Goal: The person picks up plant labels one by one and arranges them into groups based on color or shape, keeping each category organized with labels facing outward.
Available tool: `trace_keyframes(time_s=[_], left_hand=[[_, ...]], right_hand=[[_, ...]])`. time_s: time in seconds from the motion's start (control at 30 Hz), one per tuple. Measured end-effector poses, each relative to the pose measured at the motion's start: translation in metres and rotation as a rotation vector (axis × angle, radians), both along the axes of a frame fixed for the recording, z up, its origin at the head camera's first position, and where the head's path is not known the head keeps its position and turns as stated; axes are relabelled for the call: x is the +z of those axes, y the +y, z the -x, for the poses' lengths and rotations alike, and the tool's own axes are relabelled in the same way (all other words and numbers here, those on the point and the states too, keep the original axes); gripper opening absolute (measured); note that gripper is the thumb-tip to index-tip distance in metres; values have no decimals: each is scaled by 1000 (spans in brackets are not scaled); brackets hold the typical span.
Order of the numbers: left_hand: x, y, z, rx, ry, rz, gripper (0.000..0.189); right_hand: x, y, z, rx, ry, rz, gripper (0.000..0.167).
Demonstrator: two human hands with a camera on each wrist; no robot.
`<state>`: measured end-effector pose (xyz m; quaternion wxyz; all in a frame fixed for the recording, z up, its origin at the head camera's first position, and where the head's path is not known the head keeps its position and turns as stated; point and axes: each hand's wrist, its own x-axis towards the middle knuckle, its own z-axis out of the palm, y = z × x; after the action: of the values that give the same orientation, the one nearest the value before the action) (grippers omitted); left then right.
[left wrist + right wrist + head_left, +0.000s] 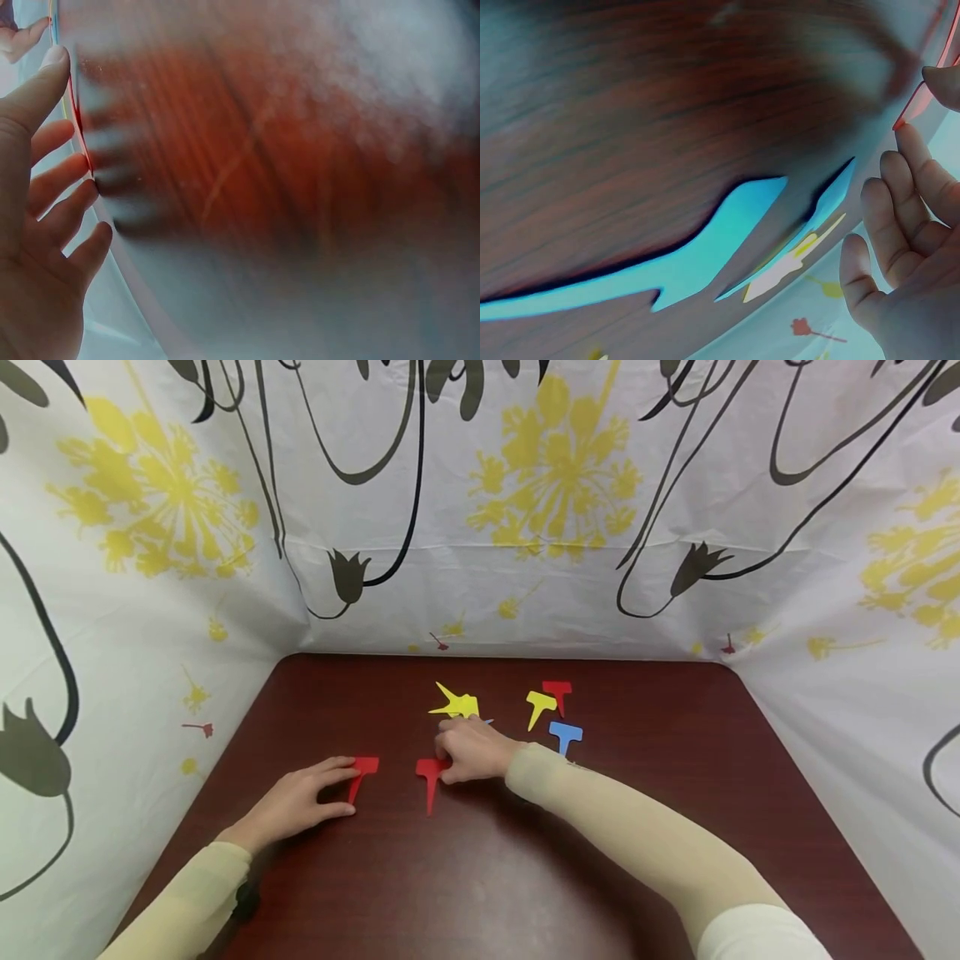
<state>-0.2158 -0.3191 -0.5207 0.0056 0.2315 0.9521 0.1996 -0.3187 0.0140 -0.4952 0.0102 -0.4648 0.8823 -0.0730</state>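
Red T-shaped tags (430, 785), flat, thin, pointed at the narrow end.

Your table (465, 893) bore a red tag (366, 765) at your left hand (296, 802), another red tag (430, 769) at your right hand (476, 750), with yellow tags (466, 706) and a blue tag (566, 732) beyond.

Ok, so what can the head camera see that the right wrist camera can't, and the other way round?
Only the head view shows the left hand and the pale sleeves.

Only the right wrist view shows the palm side of the right hand and two blue pieces up close; the head view shows one plainly, plus a blue tip.

Both show a red piece at the right hand's fingers, yellow pieces, the dark table and the patterned cloth.
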Motion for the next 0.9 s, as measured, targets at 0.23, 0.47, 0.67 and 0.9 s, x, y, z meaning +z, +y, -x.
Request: trace_keyframes(time_s=[0.23,0.47,0.67,0.9], left_hand=[[-2,1,-1,14,-17,-3,68],[0,1,-2,29,-21,-8,68],[4,2,-1,37,-25,-9,68],[3,1,1,13,-13,-13,67]], right_hand=[[-5,-16,0,8,1,10,20],[-4,-29,0,7,-7,-5,22],[0,-38,3,3,-8,-21,22],[3,-46,4,-4,-14,-44,23]])
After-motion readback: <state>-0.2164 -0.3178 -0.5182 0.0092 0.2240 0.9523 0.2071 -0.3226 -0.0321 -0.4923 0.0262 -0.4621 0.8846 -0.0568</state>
